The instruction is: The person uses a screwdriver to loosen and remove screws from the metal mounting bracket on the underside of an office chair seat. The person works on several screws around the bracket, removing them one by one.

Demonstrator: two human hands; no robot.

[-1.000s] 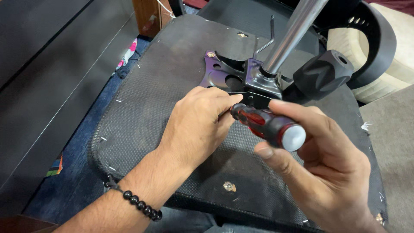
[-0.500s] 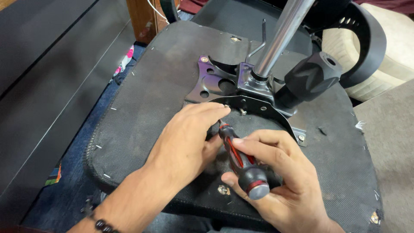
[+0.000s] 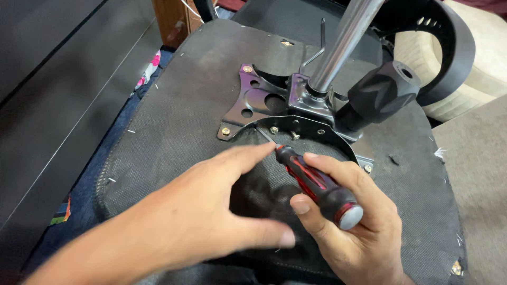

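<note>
An upturned office chair seat covered in black fabric lies before me. Bolted to it is a dark metal mounting plate with a chrome gas cylinder rising from it. My right hand grips a red and black screwdriver, its thin shaft pointing up-left toward a brass screw on the plate's curved bracket. My left hand is spread flat over the seat, index fingertip touching the screwdriver near the top of its handle. Another brass screw sits at the plate's lower left corner.
A black knob sticks out to the right of the cylinder. A black curved chair part and a beige cushion lie at the upper right. A dark panel runs along the left, with blue carpet below it.
My left hand has let go of the screwdriver tip and spread open, sliding down-left. My right hand has turned the screwdriver so its shaft now points at the bracket screw.
</note>
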